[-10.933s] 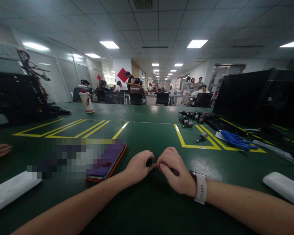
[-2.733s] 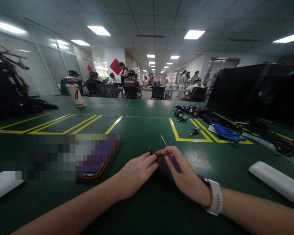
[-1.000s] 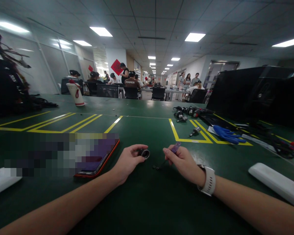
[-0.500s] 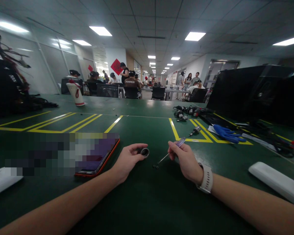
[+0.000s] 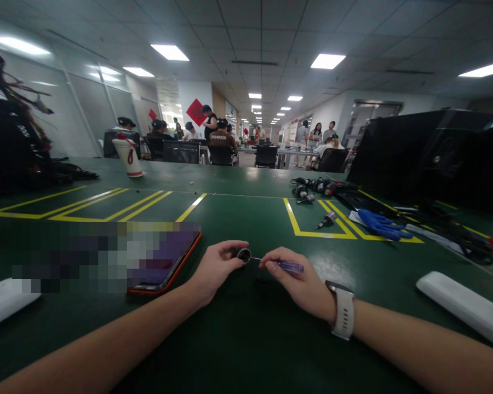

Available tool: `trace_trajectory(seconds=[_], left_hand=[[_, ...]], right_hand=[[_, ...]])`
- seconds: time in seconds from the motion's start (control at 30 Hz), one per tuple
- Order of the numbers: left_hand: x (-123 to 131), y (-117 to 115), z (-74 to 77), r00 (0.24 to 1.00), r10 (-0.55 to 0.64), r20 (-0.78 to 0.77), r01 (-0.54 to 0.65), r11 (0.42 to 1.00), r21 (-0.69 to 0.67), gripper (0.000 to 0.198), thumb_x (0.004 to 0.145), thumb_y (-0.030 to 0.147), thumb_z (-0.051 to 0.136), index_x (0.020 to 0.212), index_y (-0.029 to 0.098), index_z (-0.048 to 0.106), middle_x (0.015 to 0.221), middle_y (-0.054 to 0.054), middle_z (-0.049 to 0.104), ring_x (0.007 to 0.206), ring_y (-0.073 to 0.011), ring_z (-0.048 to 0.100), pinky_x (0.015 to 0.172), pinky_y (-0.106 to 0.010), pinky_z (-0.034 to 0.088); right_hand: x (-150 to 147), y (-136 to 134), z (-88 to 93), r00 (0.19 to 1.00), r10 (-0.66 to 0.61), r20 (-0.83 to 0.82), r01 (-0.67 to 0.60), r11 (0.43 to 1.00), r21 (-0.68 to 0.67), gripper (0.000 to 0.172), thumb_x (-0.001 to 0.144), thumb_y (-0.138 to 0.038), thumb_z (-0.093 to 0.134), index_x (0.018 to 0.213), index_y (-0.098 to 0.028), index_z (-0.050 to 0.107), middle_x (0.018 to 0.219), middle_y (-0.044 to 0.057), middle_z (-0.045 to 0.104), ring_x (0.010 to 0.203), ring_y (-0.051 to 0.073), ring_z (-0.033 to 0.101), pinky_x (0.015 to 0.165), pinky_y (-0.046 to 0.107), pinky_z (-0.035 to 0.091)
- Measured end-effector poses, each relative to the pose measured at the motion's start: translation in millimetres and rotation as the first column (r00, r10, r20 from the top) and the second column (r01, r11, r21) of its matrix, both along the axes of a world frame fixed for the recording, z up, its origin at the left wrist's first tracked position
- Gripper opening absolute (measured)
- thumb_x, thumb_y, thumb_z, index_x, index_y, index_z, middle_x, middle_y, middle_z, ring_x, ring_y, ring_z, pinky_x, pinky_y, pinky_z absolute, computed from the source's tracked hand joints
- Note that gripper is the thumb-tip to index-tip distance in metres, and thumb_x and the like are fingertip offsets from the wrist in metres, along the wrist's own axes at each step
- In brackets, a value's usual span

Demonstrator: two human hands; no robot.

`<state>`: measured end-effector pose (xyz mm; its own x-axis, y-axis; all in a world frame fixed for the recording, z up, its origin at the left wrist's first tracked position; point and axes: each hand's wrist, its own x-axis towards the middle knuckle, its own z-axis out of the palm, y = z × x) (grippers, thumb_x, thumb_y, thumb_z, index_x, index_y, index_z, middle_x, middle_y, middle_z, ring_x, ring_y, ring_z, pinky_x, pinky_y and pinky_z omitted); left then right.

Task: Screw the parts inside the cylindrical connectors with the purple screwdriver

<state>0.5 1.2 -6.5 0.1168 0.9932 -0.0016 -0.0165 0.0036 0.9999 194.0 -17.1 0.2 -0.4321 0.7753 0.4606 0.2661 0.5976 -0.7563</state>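
Observation:
Between its thumb and fingers, my left hand grips a small round metal ring-shaped part, its dark hollow turned toward me and to the right. My right hand is closed around the purple handle of a screwdriver. Its thin shaft points left and reaches the ring's opening; whether the tip touches inside I cannot tell. On the green table under my right fingers lie tiny dark pieces, partly hidden by the hand. A pale-strapped watch is on my right wrist.
Left of my left hand lies an orange-edged phone. Ahead on the right are a metal tool bit, dark cabled parts and blue gloves. White bars flank both arms. A paper cup stands at the back left.
My right hand has swung the screwdriver from pointing down at the tiny pieces to lying nearly level, its tip now at the ring-shaped part. My left hand has stayed put.

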Motion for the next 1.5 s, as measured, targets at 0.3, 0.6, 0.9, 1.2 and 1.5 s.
trace_trajectory(seconds=[0.3,0.6,0.9,1.2,1.5], left_hand=[[-1.2,2.3,-5.3,1.0,0.009,-0.026,-0.007,0.998,0.07,0.033,0.063,0.01,0.067,0.096,0.014,0.064,0.099,-0.008,0.069,0.092,-0.0219,0.064,0.086,-0.036,0.048],[-1.6,2.9,-7.4,0.999,0.005,-0.034,-0.002,0.997,0.079,0.03,0.065,0.008,0.064,0.095,0.014,0.064,0.104,-0.008,0.067,0.094,-0.0216,0.064,0.087,-0.036,0.048],[-1.4,3.1,-8.7,0.997,0.024,-0.069,-0.017,0.995,0.099,0.028,0.065,0.009,0.063,0.093,0.015,0.066,0.102,-0.007,0.069,0.09,-0.021,0.065,0.082,-0.034,0.051],[2.3,-0.2,-1.5,0.997,0.058,-0.049,-0.054,0.997,0.063,0.028,0.063,0.009,0.065,0.091,0.014,0.067,0.091,-0.007,0.071,0.086,-0.0209,0.066,0.079,-0.033,0.051],[3.9,1.4,-3.1,0.998,0.062,-0.022,-0.061,0.996,0.058,0.027,0.06,0.01,0.068,0.087,0.013,0.067,0.083,-0.006,0.072,0.081,-0.0203,0.066,0.075,-0.032,0.051]], right_hand=[[-2.9,-1.3,-4.7,0.988,0.019,0.151,-0.043,0.986,0.161,0.013,0.086,-0.018,0.05,0.095,-0.02,0.06,0.091,0.004,0.062,0.087,0.016,0.056,0.079,0.031,0.046],[-2.7,-3.8,-2.1,0.975,0.064,0.213,-0.108,0.974,0.201,0.016,0.087,-0.017,0.049,0.1,-0.02,0.058,0.095,0.004,0.063,0.091,0.016,0.055,0.082,0.032,0.045],[-3.7,-6.6,1.7,0.959,0.065,0.278,-0.13,0.966,0.222,0.016,0.087,-0.016,0.049,0.1,-0.019,0.058,0.095,0.005,0.063,0.091,0.017,0.055,0.082,0.034,0.045],[-2.7,-7.1,1.1,0.957,0.033,0.287,-0.116,0.954,0.277,0.015,0.086,-0.016,0.049,0.098,-0.019,0.057,0.094,0.006,0.063,0.09,0.018,0.055,0.081,0.034,0.044],[-3.6,-7.5,2.2,0.954,0.018,0.301,-0.115,0.944,0.308,0.014,0.086,-0.017,0.049,0.098,-0.017,0.058,0.093,0.007,0.064,0.089,0.018,0.056,0.08,0.033,0.045]])
